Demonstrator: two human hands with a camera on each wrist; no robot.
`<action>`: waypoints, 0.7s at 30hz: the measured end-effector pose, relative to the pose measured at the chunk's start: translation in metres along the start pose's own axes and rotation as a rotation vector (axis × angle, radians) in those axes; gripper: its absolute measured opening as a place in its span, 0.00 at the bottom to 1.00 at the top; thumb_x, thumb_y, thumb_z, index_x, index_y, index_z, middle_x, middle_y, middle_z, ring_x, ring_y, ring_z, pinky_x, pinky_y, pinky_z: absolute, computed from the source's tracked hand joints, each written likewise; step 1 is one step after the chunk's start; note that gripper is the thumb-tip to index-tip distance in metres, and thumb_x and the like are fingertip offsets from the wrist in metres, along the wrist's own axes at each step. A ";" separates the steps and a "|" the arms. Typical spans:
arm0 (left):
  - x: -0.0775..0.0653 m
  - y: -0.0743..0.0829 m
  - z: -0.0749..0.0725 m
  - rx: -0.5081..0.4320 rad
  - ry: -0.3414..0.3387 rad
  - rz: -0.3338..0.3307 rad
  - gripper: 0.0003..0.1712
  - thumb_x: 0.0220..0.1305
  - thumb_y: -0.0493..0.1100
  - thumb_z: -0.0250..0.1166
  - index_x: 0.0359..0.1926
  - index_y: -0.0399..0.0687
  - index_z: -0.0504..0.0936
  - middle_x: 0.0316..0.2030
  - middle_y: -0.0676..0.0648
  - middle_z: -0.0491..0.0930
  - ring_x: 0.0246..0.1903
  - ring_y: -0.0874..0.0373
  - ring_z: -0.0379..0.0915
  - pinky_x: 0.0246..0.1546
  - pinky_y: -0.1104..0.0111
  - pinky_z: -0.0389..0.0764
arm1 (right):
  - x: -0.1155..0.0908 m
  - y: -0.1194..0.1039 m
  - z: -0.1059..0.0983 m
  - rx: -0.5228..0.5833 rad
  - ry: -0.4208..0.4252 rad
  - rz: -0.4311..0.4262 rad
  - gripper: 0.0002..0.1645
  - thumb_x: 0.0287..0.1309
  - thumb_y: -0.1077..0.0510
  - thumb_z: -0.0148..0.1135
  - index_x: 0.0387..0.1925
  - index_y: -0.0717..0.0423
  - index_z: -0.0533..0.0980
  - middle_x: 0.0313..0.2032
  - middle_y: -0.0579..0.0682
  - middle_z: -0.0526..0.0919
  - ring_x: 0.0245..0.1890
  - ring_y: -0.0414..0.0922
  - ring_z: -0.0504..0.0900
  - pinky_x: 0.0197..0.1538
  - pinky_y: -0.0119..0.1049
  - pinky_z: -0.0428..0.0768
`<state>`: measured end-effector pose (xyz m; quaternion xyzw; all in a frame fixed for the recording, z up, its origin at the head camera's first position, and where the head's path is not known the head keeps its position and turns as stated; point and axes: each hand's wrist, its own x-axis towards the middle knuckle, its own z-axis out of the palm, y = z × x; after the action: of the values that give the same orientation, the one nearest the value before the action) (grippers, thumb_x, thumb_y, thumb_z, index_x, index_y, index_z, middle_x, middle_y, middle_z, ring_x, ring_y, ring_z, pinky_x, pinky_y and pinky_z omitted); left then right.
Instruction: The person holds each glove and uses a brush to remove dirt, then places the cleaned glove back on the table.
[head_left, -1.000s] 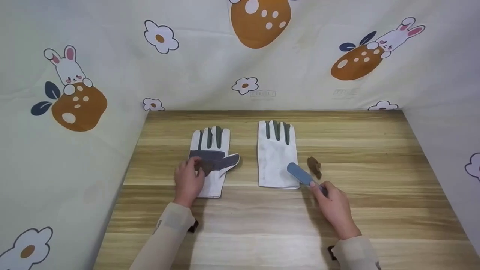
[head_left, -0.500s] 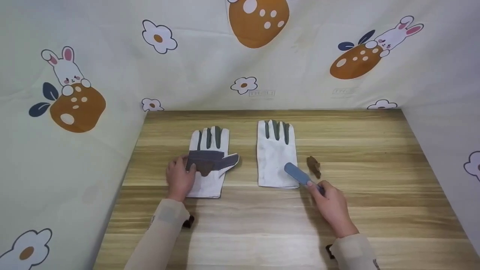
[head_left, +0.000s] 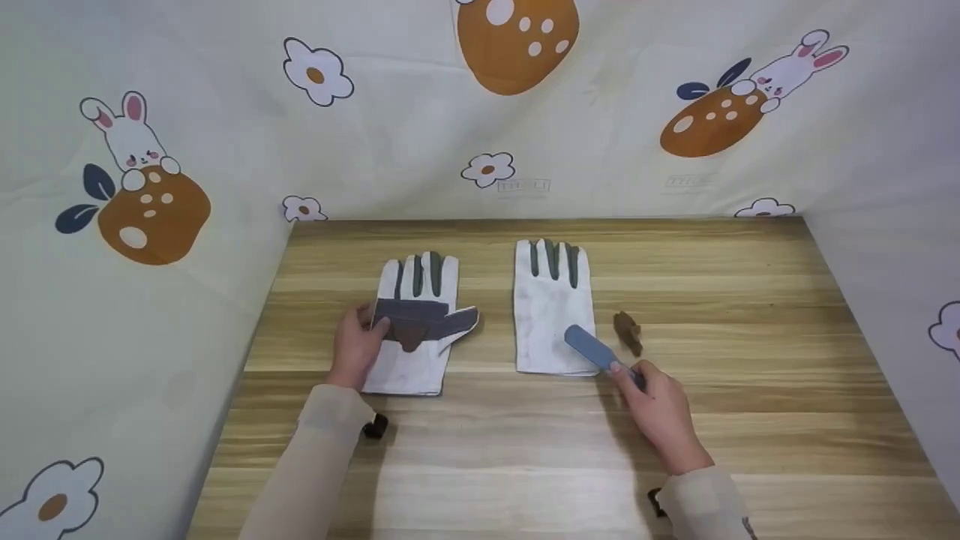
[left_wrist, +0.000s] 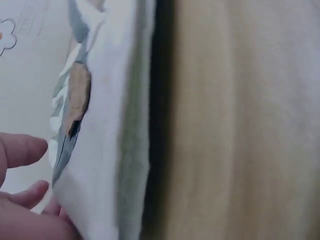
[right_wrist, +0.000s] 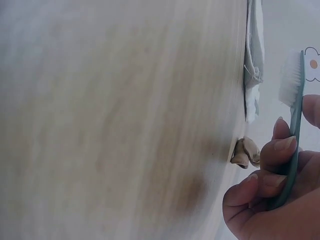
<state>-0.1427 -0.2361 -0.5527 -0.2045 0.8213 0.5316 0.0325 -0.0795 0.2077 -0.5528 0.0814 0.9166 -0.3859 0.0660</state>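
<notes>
Two white work gloves lie side by side. The left glove [head_left: 409, 367] shows its grey palm patch, with a flat brown scrap [head_left: 409, 336] on it. My left hand [head_left: 358, 345] grips this glove's left edge, thumb over the palm side and fingers at the border. In the left wrist view, the brown scrap [left_wrist: 78, 92] stands out from the glove [left_wrist: 110, 85]. My right hand [head_left: 656, 409] holds a small blue-green brush [head_left: 589, 346] by its handle, over the right glove's [head_left: 551, 322] lower corner. The right wrist view shows the brush's pale bristles [right_wrist: 291, 82] facing the table.
A crumpled brown piece [head_left: 628, 334], of unclear material, lies on the wood-grain table [head_left: 480, 465] right of the right glove. A cloth backdrop [head_left: 405, 135] printed with rabbits and flowers rises behind the table and along both sides.
My left hand has left the brown scrap on the left glove's palm and moved left to the glove's edge. The brush in my right hand has shifted slightly left.
</notes>
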 end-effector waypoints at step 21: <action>0.003 0.010 0.015 -0.184 -0.169 -0.163 0.28 0.74 0.40 0.58 0.67 0.28 0.63 0.63 0.31 0.72 0.60 0.44 0.72 0.67 0.53 0.73 | -0.002 0.001 -0.001 -0.017 -0.009 0.012 0.33 0.69 0.30 0.51 0.33 0.56 0.75 0.24 0.48 0.73 0.26 0.44 0.70 0.28 0.35 0.68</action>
<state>-0.1518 -0.2202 -0.5516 -0.2271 0.7442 0.6154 0.1258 -0.0776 0.2093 -0.5527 0.0845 0.9190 -0.3780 0.0730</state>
